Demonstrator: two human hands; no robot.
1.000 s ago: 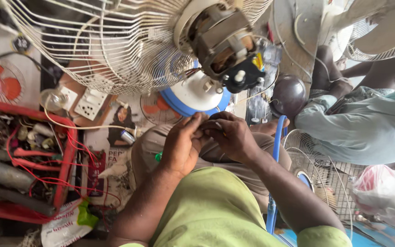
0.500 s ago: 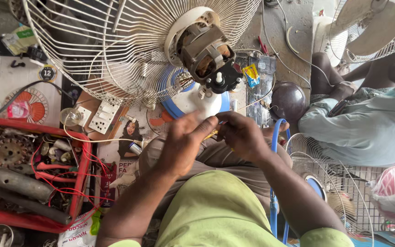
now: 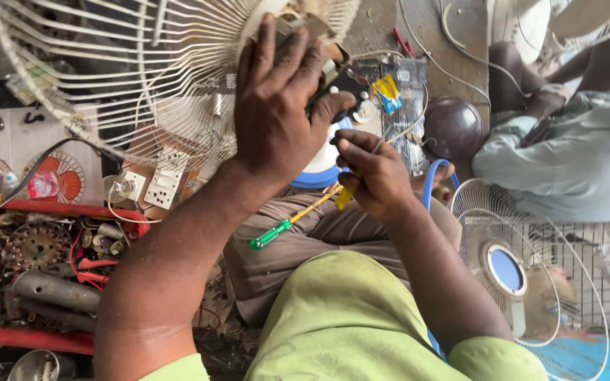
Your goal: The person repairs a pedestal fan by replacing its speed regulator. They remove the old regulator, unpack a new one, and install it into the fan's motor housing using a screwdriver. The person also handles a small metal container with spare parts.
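Hands: left hand (image 3: 277,106) grips metal fan motor (image 3: 319,42), right hand (image 3: 375,173) pinches thin wire (image 3: 378,146).

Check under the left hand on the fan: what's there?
The left hand lies spread over the fan motor at the hub of the white wire guard. Only the motor's black edge and some wiring show past the thumb; the motor body is covered.

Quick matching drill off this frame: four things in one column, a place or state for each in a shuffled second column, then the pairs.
1 left hand
2 right hand
3 screwdriver
4 red tray

A holds metal parts, far left
B spread over the fan motor
C green and yellow handle, lying across the lap
D pinching a thin tool below the motor

Pairs: 1-B, 2-D, 3-C, 4-A
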